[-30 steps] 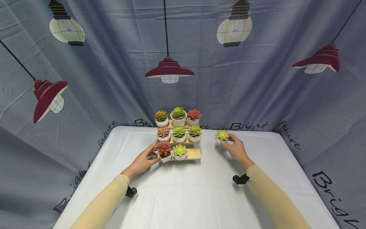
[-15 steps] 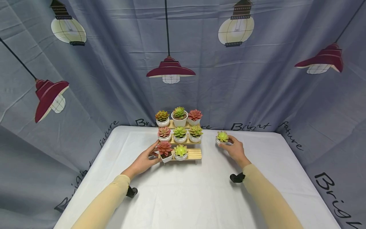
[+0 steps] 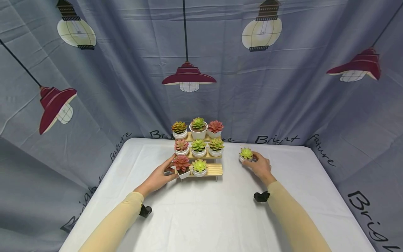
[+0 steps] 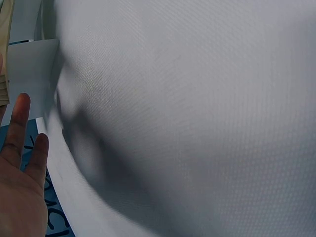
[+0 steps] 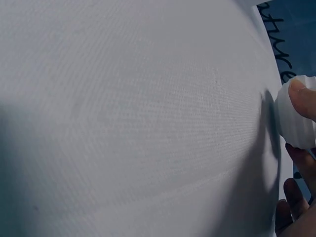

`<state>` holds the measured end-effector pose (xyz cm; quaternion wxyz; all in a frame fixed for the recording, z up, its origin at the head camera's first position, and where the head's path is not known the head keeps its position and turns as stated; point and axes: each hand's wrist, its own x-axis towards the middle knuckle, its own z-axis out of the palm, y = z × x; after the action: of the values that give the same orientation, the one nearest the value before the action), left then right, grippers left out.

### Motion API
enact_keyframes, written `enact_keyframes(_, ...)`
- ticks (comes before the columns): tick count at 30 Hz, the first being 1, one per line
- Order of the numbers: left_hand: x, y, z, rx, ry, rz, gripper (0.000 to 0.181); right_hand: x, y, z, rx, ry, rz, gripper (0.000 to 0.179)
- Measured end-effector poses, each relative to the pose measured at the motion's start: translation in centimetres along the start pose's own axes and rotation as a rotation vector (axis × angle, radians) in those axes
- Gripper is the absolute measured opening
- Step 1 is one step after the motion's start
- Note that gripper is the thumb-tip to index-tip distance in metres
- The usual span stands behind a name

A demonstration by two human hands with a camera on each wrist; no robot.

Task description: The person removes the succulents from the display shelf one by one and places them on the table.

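My right hand point(image 3: 262, 167) pinches the small white pot of a light-green succulent point(image 3: 246, 154), held upright to the right of the stand. In the right wrist view the thumb lies on the ribbed white pot point(image 5: 295, 116), and the other fingers are below it. My left hand point(image 3: 157, 177) touches the left end of a tiered wooden stand point(image 3: 214, 169), its thumb near the red succulent point(image 3: 181, 163) in a square pot. Two straight fingers point(image 4: 19, 121) show beside the stand's wood point(image 4: 4, 49) in the left wrist view; the rest is mostly out of frame.
On the stand's lowest tier, a light-green succulent point(image 3: 199, 166) sits beside the red one. More potted succulents fill the middle and top tiers. A white cloth point(image 3: 204, 213) covers the table, and a grey-blue printed curtain point(image 3: 141, 70) hangs behind and around it.
My right hand has come slightly nearer to me with the light-green succulent, and its forearm has swung left. The left hand stays at the stand. The head view shifts a little.
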<state>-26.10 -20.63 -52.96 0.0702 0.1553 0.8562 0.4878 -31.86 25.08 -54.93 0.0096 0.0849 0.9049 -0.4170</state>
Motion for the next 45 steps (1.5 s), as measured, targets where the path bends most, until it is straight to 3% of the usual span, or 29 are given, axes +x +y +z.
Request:
enact_keyframes(14, -0.02, -0.16, -0.01, 0.008, -0.003, -0.022, 0.093, 0.03, 0.24, -0.01, -0.041, 0.011, 0.014, 0.083)
enact_keyframes(27, 0.03, -0.25, 0.06, -0.017, 0.002, 0.017, 0.093, 0.04, 0.41, -0.01, -0.02, 0.014, 0.01, 0.082)
enact_keyframes(37, -0.11, -0.17, 0.09, 0.009, 0.001, -0.014, 0.092, -0.15, 0.42, -0.01, -0.007, 0.01, 0.008, 0.084)
enact_keyframes(45, 0.04, -0.23, 0.09, -0.024, 0.006, 0.011, 0.093, -0.28, 0.25, -0.12, -0.007, -0.014, 0.007, 0.088)
